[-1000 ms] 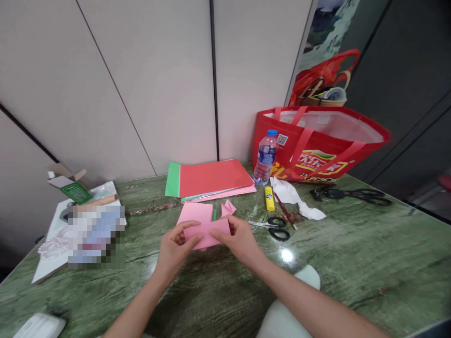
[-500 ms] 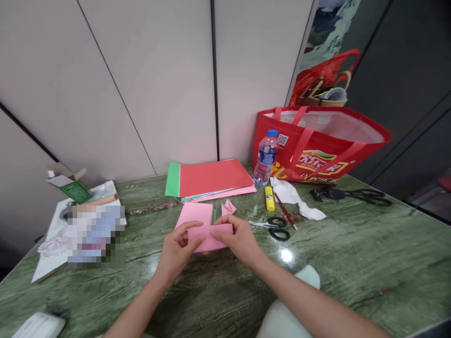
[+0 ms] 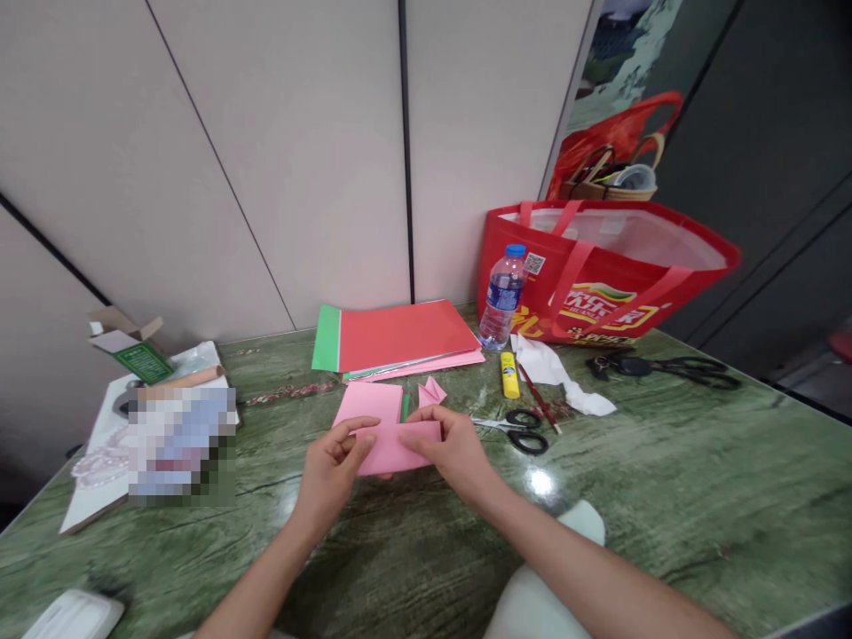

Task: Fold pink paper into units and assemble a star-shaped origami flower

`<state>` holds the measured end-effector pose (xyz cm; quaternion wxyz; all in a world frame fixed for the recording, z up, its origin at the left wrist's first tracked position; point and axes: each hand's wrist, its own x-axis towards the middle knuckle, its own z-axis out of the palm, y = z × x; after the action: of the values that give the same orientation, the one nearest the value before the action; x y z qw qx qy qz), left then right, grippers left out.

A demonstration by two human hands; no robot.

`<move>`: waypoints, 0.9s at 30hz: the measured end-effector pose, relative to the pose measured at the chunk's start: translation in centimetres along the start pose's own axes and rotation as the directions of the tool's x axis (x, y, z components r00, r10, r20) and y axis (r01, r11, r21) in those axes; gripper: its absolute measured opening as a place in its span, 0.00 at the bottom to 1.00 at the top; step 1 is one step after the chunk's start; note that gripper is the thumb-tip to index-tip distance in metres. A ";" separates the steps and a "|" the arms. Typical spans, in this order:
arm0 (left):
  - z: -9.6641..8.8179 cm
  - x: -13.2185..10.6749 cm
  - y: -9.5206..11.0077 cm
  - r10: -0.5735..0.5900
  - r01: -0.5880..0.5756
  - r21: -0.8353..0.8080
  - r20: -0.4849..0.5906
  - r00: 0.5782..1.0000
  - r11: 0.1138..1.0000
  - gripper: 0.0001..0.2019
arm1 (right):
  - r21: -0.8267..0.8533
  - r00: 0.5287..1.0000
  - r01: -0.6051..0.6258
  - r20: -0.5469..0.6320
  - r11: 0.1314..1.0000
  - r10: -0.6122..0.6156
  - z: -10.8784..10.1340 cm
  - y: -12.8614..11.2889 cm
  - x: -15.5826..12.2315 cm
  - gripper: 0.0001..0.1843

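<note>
Between my two hands is a folded pink sheet of paper (image 3: 394, 454), raised a little above the table. My left hand (image 3: 333, 466) pinches its left end, thumb on the near face. The right end is gripped by my right hand (image 3: 453, 448), its thumb lying across the front and fingers behind. Just beyond lies a flat stack of pink paper (image 3: 367, 401), partly covered by my left fingers. A small folded pink paper piece (image 3: 431, 391) rests past my right fingers. Scissors with black handles (image 3: 523, 430) lie to the right of that hand.
Red, green and pink sheets (image 3: 406, 335) lie against the wall. A water bottle (image 3: 502, 302) stands before a red bag (image 3: 599, 275). Nearby are a yellow glue stick (image 3: 509, 374), a pencil (image 3: 540, 401), white tissue (image 3: 565, 377) and large dark scissors (image 3: 666, 366). An open box (image 3: 139, 355) sits left.
My left thumb has slid up and left toward the top edge of the folded paper. The right hand and everything else look almost the same.
</note>
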<state>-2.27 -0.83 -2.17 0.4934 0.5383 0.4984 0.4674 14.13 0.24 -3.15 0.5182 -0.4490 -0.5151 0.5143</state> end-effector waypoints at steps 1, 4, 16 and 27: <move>0.0 0.0 0.0 -0.001 0.001 0.000 0.002 1.000 1.000 0.20 | 0.001 1.000 0.002 0.000 1.000 -0.002 0.0 0.0 0.0 0.12; 0.0 0.0 -0.1 0.001 -0.001 0.001 -0.001 1.000 1.000 0.21 | 0.007 1.000 0.011 0.004 1.000 -0.011 0.0 0.1 0.0 0.12; 0.0 0.0 0.1 0.004 -0.004 0.008 -0.023 1.000 1.000 0.17 | 0.029 1.000 0.003 0.007 1.000 -0.003 0.0 0.0 0.0 0.12; 0.1 0.1 0.7 0.109 -0.106 0.072 -0.033 0.994 0.992 0.06 | 0.135 0.981 -0.157 0.138 0.978 0.138 -0.8 -0.7 0.5 0.12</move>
<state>-2.12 -0.79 -1.48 0.4390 0.5726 0.4938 0.4853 14.96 0.79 -2.48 0.4757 -0.4133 -0.4736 0.6153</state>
